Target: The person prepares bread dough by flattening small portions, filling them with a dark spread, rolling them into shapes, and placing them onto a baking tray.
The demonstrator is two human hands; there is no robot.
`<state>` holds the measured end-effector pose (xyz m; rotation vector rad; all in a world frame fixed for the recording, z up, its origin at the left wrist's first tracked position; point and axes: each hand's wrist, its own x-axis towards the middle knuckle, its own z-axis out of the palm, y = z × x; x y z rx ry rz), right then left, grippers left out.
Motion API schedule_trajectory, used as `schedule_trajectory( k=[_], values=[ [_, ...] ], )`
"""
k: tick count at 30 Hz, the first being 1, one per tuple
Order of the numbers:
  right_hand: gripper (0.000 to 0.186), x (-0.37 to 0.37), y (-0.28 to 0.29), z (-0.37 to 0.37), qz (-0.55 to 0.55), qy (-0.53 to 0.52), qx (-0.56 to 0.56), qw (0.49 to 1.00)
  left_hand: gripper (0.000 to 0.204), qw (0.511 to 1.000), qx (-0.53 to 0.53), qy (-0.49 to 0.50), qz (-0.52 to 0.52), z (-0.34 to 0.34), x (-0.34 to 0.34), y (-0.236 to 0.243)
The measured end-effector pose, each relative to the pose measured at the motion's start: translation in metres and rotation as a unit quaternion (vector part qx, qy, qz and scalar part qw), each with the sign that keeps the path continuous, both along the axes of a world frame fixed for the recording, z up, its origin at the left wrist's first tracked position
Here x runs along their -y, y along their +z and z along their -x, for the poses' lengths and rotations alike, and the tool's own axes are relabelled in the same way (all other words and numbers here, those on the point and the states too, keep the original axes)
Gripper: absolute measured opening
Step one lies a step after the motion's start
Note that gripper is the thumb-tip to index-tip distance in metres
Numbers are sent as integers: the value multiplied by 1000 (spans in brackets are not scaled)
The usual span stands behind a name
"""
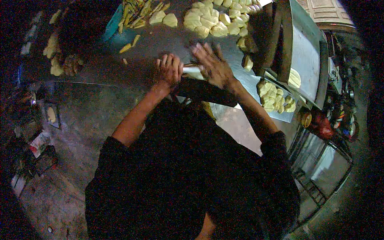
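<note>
At the near edge of a dark metal worktop (168, 38), my left hand (170, 69) is closed, its fingers curled down beside a pale, shiny, bar-like piece (193, 72). What lies inside that grip is hidden. My right hand (215, 67) is over the other end of the pale piece, with its fingers spread and slightly blurred by motion. Whether it touches the piece I cannot tell. Pale yellow, dough-like lumps (204, 18) cover the far part of the worktop beyond my hands.
Long yellow strips (136, 14) are heaped at the far left beside a teal edge (113, 24). More pale lumps (276, 98) lie to the right, under a metal-sided stand (304, 52). A glass-panelled frame (320, 160) is low on the right. Concrete floor (92, 120) shows at left.
</note>
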<state>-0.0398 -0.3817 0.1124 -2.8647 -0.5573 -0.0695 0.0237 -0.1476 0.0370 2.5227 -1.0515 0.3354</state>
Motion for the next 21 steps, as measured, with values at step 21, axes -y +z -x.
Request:
schedule_trajectory(
  k=[21],
  values=[
    [59,-26,0,44,8,-287,-97,953,42,955,85,-284,20,-55,17,30]
  ],
)
